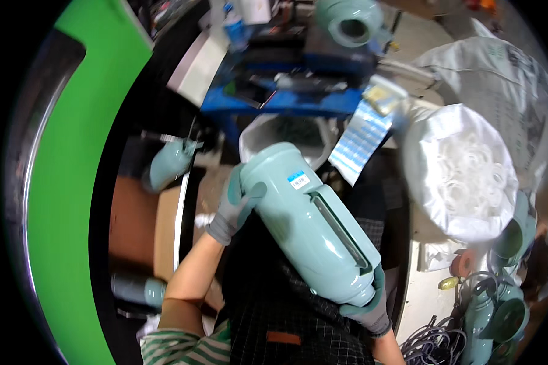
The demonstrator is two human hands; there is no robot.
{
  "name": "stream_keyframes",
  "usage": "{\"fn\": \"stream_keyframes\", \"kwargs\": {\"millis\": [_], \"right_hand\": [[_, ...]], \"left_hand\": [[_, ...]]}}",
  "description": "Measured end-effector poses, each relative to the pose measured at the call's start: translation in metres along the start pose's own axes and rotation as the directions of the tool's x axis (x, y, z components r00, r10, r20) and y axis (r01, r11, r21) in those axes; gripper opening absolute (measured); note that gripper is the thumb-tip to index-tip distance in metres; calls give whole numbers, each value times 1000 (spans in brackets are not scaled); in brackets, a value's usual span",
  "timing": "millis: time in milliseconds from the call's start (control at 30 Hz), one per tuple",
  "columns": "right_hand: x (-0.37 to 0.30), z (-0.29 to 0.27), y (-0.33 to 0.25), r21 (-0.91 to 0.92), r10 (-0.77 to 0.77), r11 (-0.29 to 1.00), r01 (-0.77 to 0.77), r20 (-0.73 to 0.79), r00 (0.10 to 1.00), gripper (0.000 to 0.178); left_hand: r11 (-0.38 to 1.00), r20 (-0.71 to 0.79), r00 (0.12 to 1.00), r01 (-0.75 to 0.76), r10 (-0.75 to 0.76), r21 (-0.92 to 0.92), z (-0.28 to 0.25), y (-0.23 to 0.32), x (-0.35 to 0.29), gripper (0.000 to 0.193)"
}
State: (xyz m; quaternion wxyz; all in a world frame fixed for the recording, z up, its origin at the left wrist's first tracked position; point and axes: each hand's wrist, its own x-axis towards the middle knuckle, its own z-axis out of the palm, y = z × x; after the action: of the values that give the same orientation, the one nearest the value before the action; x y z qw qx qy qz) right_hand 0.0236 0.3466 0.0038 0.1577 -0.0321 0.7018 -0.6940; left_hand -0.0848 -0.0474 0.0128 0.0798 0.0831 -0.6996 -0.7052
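Note:
A glossy light green thermos jug (301, 228) lies tilted across my lap, its wide end up and to the left and its narrow neck down to the right. A long handle runs along its right side, and a small blue-and-white sticker (298, 179) sits near the wide end. In a grey and green glove, my left hand (234, 204) is wrapped round the wide end. My gloved right hand (371, 310) cups the neck end from below and beside it, with part of the fingers hidden behind the jug. Both hands hold the jug.
A white sack of clear plastic rings (469, 176) stands at the right, above more green jug parts (508, 316) and grey cables (435, 344). Ahead, a sheet of blue stickers (362, 137) hangs from a blue stool (219, 100). A green machine panel (73, 201) fills the left.

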Motion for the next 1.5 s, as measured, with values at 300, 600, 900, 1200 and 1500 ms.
{"fn": "stream_keyframes", "kwargs": {"millis": [300, 600, 900, 1200, 1500], "right_hand": [[-1, -54, -68, 270, -109, 907, 324, -592, 798, 125], [91, -102, -186, -35, -371, 910, 412, -508, 777, 89], [259, 48, -220, 553, -223, 794, 251, -120, 967, 58], [477, 90, -244, 935, -369, 330, 133, -2, 930, 63], [213, 51, -128, 39, -586, 797, 602, -190, 788, 68]], "left_hand": [[41, 399, 591, -592, 702, 805, 138, 133, 207, 70], [-218, 518, 371, -611, 771, 761, 70, 92, 43, 30], [231, 466, 500, -822, 730, 520, 7, 53, -81, 27], [351, 571, 572, -818, 589, 456, -6, 9, -113, 27], [261, 734, 390, -920, 556, 291, 18, 58, -71, 35]]}}
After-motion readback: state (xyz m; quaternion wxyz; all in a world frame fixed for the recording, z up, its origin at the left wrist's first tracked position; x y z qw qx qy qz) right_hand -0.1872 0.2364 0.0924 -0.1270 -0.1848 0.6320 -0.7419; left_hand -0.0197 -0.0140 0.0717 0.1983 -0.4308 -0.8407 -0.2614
